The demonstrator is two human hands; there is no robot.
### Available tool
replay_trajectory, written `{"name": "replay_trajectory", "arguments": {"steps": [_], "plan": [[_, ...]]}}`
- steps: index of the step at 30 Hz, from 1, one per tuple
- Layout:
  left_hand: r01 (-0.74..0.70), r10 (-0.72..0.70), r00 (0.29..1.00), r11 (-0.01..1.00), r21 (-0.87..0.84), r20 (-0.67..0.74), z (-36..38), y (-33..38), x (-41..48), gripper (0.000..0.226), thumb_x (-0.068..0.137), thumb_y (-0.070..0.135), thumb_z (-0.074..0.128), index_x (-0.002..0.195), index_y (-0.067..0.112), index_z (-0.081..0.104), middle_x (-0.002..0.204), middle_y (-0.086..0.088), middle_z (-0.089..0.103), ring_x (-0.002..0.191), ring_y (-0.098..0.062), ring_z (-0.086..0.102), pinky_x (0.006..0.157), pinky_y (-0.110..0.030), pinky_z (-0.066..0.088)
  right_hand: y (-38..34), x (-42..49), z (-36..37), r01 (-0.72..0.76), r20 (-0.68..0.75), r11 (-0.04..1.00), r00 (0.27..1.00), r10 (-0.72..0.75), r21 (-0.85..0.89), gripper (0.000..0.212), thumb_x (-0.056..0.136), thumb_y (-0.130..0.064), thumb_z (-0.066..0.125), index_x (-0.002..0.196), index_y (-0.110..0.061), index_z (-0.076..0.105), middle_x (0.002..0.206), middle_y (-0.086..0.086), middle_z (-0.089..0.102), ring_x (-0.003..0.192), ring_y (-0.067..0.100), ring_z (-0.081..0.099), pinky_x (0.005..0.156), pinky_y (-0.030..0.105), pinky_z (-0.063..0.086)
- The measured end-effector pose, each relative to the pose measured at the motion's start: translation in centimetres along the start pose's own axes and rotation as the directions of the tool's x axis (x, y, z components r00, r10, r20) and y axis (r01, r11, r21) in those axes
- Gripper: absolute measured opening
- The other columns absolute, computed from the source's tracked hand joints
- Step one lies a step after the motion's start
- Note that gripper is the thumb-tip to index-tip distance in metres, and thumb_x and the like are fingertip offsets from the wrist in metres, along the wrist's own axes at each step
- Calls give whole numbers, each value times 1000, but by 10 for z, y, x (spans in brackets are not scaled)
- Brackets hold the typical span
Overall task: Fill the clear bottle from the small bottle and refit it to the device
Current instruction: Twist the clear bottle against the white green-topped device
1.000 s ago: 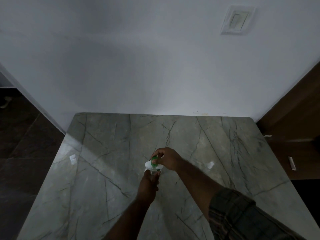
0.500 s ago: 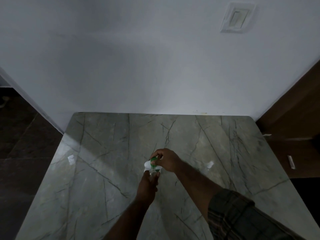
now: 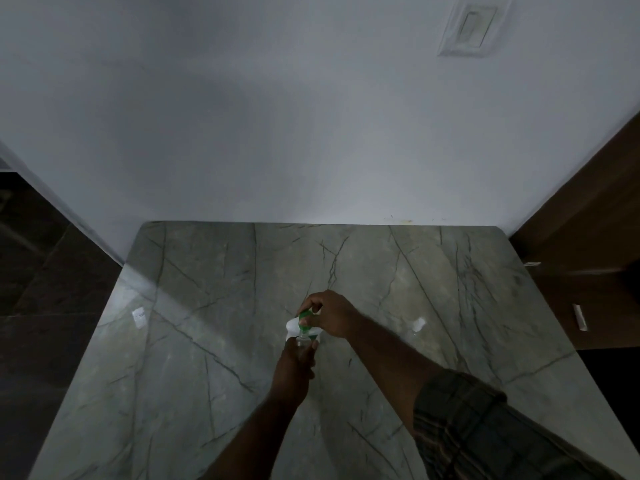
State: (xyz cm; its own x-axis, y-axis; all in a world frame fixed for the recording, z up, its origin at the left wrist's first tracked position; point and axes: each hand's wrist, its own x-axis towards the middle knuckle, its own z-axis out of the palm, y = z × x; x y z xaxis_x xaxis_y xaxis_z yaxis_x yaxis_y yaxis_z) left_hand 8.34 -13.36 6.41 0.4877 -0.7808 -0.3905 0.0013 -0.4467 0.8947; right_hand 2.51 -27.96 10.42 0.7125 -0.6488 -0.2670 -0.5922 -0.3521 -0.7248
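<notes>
My left hand [image 3: 297, 362] grips a small clear bottle [image 3: 302, 340] over the middle of the marble table [image 3: 207, 341]; only the bottle's neck shows above my fingers. My right hand [image 3: 329, 313] holds a small green bottle [image 3: 305, 319] tipped down onto the clear bottle's mouth. A white device [image 3: 292, 326] lies on the table just behind the two bottles, mostly hidden by my hands. The light is dim, and I cannot see any liquid.
Against a white wall [image 3: 277, 133] stands the table, with a switch plate [image 3: 467, 27] high on the right. A small white scrap [image 3: 139, 317] lies at the left, a small clear piece [image 3: 418, 324] at the right. Dark floor left, brown wood right.
Both hands and the bottles keep the same hold. The view has shifted slightly; nothing else has moved.
</notes>
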Motion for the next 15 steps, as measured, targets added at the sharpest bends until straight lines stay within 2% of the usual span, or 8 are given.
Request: {"name": "replay_trajectory", "arguments": {"steps": [4,7,9,13,15], "plan": [[-4,4,1000,1000,8,-2,-3,3,1,10,97,39,51,97,30,56,78,0,63,59,-10,57,44,-12,41,-2,3,-4,16,-8,1000,1000,-16,-18,24,74,-27,81,96,-17,77,101,-1,75,83,4,57,67,9,39],[10,-10,1000,1000,-3,15,-2,0,1,13,97,39,52,96,27,57,77,-1,62,57,-7,55,45,-12,42,2,-1,3,-18,-19,1000,1000,18,4,19,78,-27,78,96,-23,75,103,-1,73,91,8,62,80,25,52],[24,-23,999,999,-22,26,-2,-1,-1,12,98,38,53,95,27,58,76,-1,61,57,-8,54,44,-12,42,4,-3,6,-32,-22,999,999,32,5,18,77,-29,78,94,-26,74,104,-1,71,94,11,63,84,31,54],[42,-41,999,997,-58,29,-3,7,0,10,99,34,52,100,26,57,79,-2,61,60,-11,54,42,-11,41,-1,-1,-1,2,-18,1000,1000,-2,-2,20,78,-26,79,96,-20,75,103,-1,73,89,7,59,75,20,47],[39,-37,999,998,-53,36,-3,9,1,10,99,33,51,101,24,56,80,-3,61,61,-11,54,43,-11,41,-2,-1,-4,5,-35,1000,999,-5,-15,20,78,-25,78,97,-20,76,104,0,73,90,8,59,79,23,48]]}}
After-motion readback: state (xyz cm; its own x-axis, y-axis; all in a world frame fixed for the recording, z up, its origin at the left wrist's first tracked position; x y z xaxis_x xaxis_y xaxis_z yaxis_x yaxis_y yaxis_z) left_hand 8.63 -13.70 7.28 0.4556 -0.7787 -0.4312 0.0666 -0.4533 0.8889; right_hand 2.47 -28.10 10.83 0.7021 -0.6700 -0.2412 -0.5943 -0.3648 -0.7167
